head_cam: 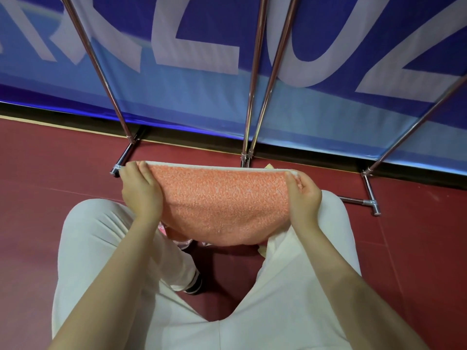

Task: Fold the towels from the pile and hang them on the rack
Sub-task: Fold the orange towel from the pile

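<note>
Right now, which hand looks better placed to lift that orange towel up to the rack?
Neither clearly: left hand and right hand each grip an end of the orange towel, level, below the rack poles.

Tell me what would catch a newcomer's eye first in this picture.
First, the orange towel at the centre, folded and held up, the left hand gripping one end and the right hand the other. Behind it, shiny metal rack poles rise from the red floor against a blue banner with big white letters.
</note>
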Demonstrator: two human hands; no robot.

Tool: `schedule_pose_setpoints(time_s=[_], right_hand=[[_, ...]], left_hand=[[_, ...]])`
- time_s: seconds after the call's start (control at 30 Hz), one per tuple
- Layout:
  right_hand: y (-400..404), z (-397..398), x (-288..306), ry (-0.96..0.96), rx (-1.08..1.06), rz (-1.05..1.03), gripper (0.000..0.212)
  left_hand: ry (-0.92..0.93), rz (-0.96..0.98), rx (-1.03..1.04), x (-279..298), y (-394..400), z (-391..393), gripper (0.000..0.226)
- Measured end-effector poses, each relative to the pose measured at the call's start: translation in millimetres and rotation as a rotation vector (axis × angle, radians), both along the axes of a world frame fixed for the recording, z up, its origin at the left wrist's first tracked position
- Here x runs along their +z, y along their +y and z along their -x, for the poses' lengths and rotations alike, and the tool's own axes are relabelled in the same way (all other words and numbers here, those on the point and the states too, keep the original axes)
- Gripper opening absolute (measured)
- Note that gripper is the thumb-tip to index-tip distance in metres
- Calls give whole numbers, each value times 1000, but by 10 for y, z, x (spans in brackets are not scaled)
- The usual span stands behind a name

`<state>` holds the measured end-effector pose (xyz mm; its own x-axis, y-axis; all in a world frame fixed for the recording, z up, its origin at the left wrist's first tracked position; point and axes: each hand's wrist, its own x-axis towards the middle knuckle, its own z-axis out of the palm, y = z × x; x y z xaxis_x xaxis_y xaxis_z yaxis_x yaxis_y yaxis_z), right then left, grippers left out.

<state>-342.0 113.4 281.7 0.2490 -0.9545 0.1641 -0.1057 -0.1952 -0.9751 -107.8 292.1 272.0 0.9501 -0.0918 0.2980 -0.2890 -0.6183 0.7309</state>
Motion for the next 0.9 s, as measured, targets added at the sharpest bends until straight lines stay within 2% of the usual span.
schedule_pose_setpoints(time_s=[0.2,0.3,0.4,0.5,0.6,0.73,0.83,0.9], right_hand=[[-10,35,-31,52,16,109,16],[-2,33,-17,61,13,119,14],[-37,14,-15,70,3,37,13],[-63,-17,-74,82,-7,-25,21],[-64,-45,-133,68,-41,-54,34],[-78,-93,-154,127,-99,-108,29],[-69,-141,-203,244,-73,-116,32],[-60,-185,-255,289,-37,-171,33]], left_hand=[[94,287,-13,76,-16,6,20],[180,345,-18,100,-27,25,20],[255,344,-45,114,-42,38,26],[410,359,-38,42,-54,24,40],[579,390,-11,-28,-72,25,44],[747,439,-4,-39,-79,74,41],[922,548,62,-22,-72,142,25],[990,563,65,-35,-81,199,31]])
